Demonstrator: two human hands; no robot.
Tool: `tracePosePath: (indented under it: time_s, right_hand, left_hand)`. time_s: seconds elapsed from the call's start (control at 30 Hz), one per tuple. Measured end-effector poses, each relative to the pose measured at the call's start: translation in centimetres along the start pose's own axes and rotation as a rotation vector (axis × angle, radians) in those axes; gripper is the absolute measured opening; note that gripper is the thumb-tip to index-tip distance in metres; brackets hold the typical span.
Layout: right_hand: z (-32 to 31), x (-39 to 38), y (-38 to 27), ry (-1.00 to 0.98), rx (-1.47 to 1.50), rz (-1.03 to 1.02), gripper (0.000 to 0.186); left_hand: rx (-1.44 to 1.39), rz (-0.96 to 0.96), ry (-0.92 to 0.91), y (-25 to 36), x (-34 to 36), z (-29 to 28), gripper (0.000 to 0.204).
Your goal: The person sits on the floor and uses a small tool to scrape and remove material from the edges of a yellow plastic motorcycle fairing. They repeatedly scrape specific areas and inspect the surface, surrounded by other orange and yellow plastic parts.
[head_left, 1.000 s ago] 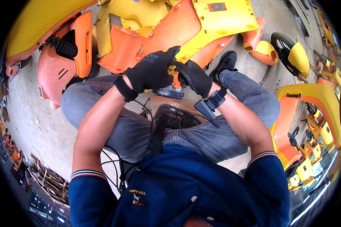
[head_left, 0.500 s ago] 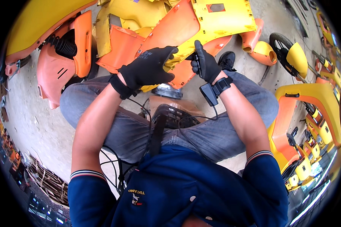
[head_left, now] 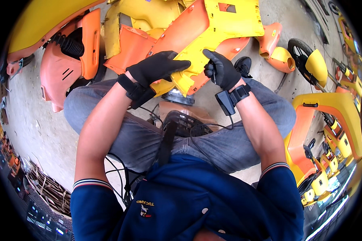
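Note:
My gloved left hand (head_left: 153, 68) grips the left edge of a yellow plastic panel (head_left: 195, 58), whose narrow end hangs between my hands. Just right of that end, my gloved right hand (head_left: 223, 71) has curled fingers around a small dark item, mostly hidden, with the thumb raised. An orange panel (head_left: 179, 28) lies behind and beneath the yellow one, among other shell pieces. A clear, round-rimmed part (head_left: 177, 97) is below the hands, on cardboard (head_left: 169, 108) between my legs.
Scooter shells surround me: a pink fender with black spring (head_left: 56, 76) at left, a yellow-orange frame piece (head_left: 330, 102) at right, curved tubes (head_left: 281, 60) and a wheel (head_left: 299, 54) at upper right. Cables (head_left: 126, 176) run by my waist; a stick pile (head_left: 48, 188) is lower left.
My hands have moved apart and the right one has turned thumb-up. The yellow panel has shifted slightly left, its narrow end now showing between my hands, with the left hand on it.

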State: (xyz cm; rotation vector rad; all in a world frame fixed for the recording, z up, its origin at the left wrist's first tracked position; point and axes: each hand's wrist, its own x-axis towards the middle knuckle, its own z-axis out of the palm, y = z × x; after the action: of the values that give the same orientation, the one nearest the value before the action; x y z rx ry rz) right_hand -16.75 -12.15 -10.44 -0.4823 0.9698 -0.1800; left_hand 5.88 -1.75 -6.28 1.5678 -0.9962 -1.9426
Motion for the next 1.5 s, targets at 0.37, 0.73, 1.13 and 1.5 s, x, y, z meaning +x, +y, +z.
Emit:
tracePosePath:
  time_s: [0.37,0.73,1.13,1.5]
  right_hand:
    - [3.4,-2.2,-0.6,-0.180,-0.375,-0.195,0.026]
    - [6.0,-3.9,-3.2,-0.201,-0.581,-0.229,0.034]
    - [8.9,-5.6,-3.1,-0.354,-0.595,-0.255,0.031]
    - [9.2,-6.2,-3.3,-0.348,-0.596,-0.266,0.034]
  left_hand:
    - [0.547,0.846,-0.013,-1.3,-2.4,-2.1,0.065]
    - [-0.312,0.334,0.163,1.2,-2.7,-1.5,0.036]
    - [-0.625,0.409,-0.029,2.6,-1.3,-0.6,0.052]
    - [-0.668,0.396,0.023,4.1,-1.7,-0.3,0.038]
